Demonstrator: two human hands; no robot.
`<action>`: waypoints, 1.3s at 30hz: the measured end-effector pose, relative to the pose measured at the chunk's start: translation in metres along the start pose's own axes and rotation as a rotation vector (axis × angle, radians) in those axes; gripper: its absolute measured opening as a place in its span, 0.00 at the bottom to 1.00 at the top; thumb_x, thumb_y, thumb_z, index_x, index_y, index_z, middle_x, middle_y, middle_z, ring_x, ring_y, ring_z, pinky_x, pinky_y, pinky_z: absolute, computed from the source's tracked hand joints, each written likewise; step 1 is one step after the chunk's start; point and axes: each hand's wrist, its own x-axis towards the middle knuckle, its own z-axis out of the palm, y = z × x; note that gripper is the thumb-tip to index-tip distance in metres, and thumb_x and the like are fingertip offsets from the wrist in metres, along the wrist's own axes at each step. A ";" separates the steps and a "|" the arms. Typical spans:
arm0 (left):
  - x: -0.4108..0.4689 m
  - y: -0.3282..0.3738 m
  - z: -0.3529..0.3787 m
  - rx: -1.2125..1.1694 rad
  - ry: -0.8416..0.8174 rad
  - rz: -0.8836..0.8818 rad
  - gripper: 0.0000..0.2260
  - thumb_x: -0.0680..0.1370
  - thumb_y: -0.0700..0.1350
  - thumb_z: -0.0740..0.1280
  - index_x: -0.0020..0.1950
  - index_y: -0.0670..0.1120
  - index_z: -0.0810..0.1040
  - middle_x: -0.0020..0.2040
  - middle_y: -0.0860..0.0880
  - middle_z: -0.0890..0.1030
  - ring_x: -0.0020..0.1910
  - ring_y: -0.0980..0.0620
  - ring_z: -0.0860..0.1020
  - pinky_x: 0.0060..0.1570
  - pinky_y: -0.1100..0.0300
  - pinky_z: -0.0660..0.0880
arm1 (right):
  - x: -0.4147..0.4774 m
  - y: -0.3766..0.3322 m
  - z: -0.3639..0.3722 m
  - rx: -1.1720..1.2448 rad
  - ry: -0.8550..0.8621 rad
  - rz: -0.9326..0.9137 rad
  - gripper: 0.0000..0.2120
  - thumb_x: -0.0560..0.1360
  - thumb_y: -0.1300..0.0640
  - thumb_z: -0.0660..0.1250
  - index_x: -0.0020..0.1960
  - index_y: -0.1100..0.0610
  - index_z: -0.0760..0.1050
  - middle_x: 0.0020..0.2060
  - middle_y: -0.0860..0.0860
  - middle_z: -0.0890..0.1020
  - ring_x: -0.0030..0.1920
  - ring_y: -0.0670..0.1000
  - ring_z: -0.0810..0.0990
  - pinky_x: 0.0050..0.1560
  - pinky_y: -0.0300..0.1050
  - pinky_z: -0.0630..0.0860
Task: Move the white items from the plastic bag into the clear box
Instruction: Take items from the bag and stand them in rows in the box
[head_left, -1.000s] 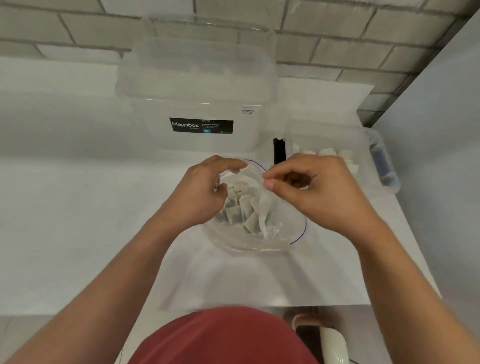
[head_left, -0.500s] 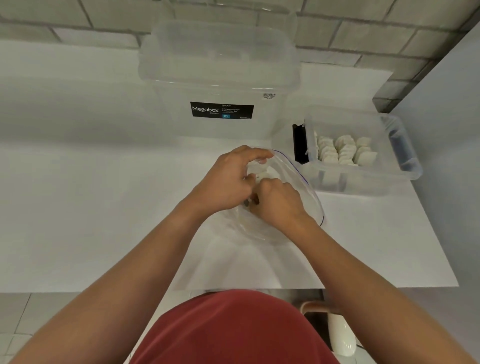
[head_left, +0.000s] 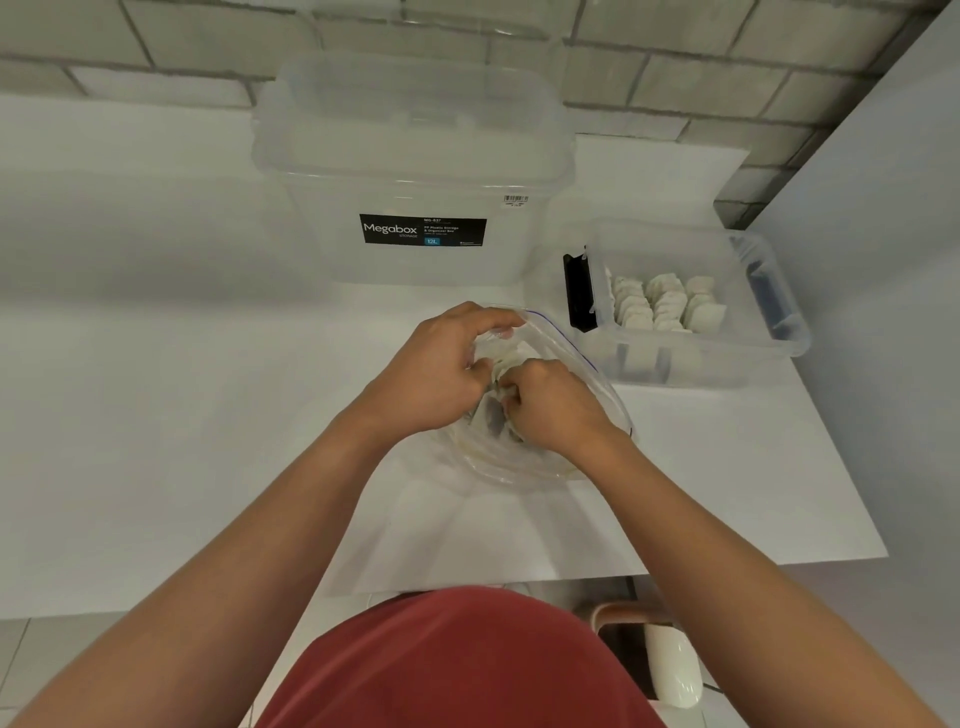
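Note:
A clear plastic bag (head_left: 574, 358) with a blue zip line lies open on the white table, white items (head_left: 506, 364) inside it. My left hand (head_left: 441, 369) grips the bag's near-left rim and holds the mouth open. My right hand (head_left: 553, 408) is down inside the bag, fingers curled around white items there. To the right stands the small clear box (head_left: 779, 322) with rows of white items (head_left: 665, 306) in it.
A large lidded Megabox storage box (head_left: 415, 171) stands behind the bag against the brick wall. A black clip (head_left: 576, 293) is on the small box's left end. The table's right edge (head_left: 841, 467) runs close to the small box.
My right hand went from pinching the bag's rim above the opening to reaching down inside the bag. The camera view shifted, bringing the small box fully into sight.

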 end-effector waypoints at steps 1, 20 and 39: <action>0.000 0.000 0.000 -0.002 -0.001 0.001 0.25 0.74 0.32 0.64 0.68 0.53 0.77 0.58 0.56 0.79 0.36 0.56 0.73 0.42 0.75 0.67 | 0.001 -0.001 0.000 -0.011 -0.006 0.003 0.08 0.77 0.61 0.62 0.48 0.55 0.80 0.41 0.50 0.80 0.42 0.54 0.79 0.33 0.43 0.68; 0.007 0.003 -0.010 -0.011 0.037 -0.041 0.26 0.75 0.33 0.64 0.69 0.55 0.75 0.58 0.57 0.78 0.38 0.57 0.74 0.45 0.74 0.69 | -0.048 -0.021 -0.080 -0.344 0.208 -0.343 0.11 0.80 0.57 0.65 0.59 0.45 0.79 0.50 0.45 0.80 0.54 0.55 0.79 0.39 0.50 0.76; 0.015 0.005 0.003 -0.045 0.082 -0.077 0.26 0.76 0.33 0.65 0.65 0.61 0.75 0.56 0.64 0.78 0.40 0.56 0.73 0.42 0.75 0.68 | -0.012 0.128 -0.219 -0.329 0.444 -0.063 0.07 0.76 0.57 0.66 0.49 0.48 0.82 0.43 0.44 0.82 0.43 0.52 0.80 0.44 0.52 0.80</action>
